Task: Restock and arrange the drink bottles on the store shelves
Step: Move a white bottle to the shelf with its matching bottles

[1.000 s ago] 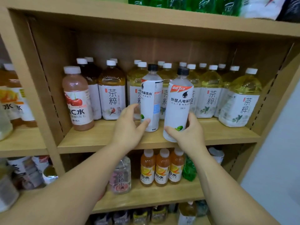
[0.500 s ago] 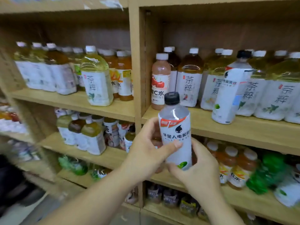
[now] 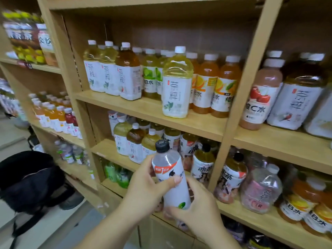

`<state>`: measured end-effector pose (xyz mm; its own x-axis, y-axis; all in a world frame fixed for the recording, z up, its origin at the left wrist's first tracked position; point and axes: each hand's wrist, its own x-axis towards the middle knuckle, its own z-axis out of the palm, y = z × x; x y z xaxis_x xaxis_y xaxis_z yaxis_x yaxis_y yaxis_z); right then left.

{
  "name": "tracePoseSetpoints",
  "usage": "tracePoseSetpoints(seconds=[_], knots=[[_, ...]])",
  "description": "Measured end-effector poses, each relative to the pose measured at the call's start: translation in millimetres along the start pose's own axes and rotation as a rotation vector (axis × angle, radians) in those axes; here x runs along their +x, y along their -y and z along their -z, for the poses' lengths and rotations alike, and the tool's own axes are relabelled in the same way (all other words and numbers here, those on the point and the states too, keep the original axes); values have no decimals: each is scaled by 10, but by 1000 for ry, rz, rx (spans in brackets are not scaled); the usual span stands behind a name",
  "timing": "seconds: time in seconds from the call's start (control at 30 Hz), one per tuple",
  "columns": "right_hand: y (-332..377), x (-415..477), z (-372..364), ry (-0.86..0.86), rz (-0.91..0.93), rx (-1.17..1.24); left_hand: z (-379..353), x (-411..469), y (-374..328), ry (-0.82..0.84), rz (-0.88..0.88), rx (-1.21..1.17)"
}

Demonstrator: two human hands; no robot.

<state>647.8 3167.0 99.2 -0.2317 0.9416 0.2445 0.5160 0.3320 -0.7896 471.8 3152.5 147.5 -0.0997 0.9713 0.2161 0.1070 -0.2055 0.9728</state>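
bottle (image 3: 171, 184): white sleeve, black cap, tipped slightly with the cap to the left. Held in the air in front of the middle shelf (image 3: 107, 150), resting on no board.
left hand (image 3: 143, 189): wrapped round the bottle's mid-body, thumb across the label.
right hand (image 3: 199, 211): curled round the bottle's base from the right, thumb at the bottom edge.
upper shelf (image 3: 197, 123): rows of tea and orange drinks toward the back. One pale tea bottle (image 3: 177, 87) stands alone at the front edge.
middle shelf: mixed small bottles behind the held one.
right bay: pink bottle (image 3: 261, 97) at the front edge, just beside the upright.
bag (image 3: 30, 178): black, low on the left, in front of the shelving.
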Motion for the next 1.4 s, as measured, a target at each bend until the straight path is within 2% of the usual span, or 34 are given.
tracePoseSetpoints(seconds=[0.3, 0.5, 0.87, 1.1, 1.4], knots=[[707, 654, -1505, 166, -105, 123, 1680, 397, 357, 38, 26, -7], [986, 1034, -2128, 160, -124, 191, 2457, 764, 563, 59, 60, -9], [912, 2049, -2885, 215, -209, 259, 2988, 1696, 937, 27, 131, -4], [738, 2718, -3324, 262, -221, 195, 3259, 2333, 1281, 38, 211, 122], [568, 3222, -3914, 87, -373, 51, 3528, 3025, 1816, 189, 279, 58]])
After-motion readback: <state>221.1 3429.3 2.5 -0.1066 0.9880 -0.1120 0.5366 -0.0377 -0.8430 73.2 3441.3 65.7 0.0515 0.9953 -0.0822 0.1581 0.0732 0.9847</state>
